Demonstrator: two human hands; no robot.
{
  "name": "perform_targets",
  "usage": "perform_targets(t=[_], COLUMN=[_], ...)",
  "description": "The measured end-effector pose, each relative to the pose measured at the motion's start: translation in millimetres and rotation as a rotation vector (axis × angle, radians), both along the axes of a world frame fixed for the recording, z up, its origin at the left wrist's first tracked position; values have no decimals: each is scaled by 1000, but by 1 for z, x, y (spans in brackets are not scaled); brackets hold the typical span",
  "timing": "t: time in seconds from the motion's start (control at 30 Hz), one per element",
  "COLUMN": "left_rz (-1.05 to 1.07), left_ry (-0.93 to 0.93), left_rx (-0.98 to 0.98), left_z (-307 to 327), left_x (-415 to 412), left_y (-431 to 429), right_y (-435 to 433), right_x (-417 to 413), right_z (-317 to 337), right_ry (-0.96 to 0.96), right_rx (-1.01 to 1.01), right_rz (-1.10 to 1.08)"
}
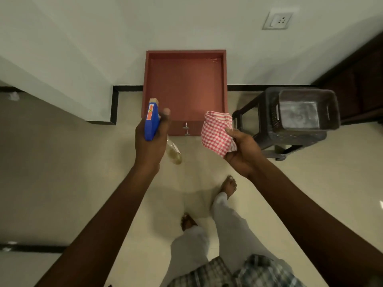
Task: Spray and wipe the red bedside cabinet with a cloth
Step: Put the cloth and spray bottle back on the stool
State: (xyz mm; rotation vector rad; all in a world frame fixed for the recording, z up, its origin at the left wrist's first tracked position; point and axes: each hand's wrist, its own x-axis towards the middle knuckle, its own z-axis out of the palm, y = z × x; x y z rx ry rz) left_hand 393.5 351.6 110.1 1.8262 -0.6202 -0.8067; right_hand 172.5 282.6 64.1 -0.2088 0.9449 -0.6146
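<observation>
The red bedside cabinet (184, 83) stands against the white wall, seen from above, with a raised rim round its top and two metal knobs on its front. My left hand (149, 146) grips a spray bottle (152, 121) with a blue trigger head and a clear body, its nozzle pointing at the cabinet's near left corner. My right hand (242, 150) holds a bunched red-and-white checked cloth (217, 131) just in front of the cabinet's near right corner.
A dark plastic stool (259, 112) carrying a dark perforated basket (306, 112) stands right of the cabinet. A wall socket (277, 20) sits high on the wall. A wall corner with black skirting juts out at left. My bare feet stand on cream floor tiles.
</observation>
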Motion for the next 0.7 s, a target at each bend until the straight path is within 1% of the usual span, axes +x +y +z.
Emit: perform_targets(t=[0.2, 0.3, 0.4, 0.47, 0.57, 0.7], left_rz=[-80, -123, -167, -236, -388, -550], left_ry=[-50, 5, 59, 75, 67, 125], left_rx=[-4, -16, -27, -43, -60, 8], left_z=[18, 26, 32, 35, 36, 26], left_x=[-42, -73, -107, -132, -165, -204], left_y=[-32, -56, -83, -103, -132, -173], right_y=[-23, -44, -66, -80, -100, -125], right_x=[-42, -75, -114, -144, -187, -245], right_z=[15, 28, 37, 41, 41, 32], right_ry=[1, 13, 86, 136, 198, 251], right_rx=[67, 57, 6, -26, -51, -43], right_rz=[-120, -161, -150, -164, -264, -368])
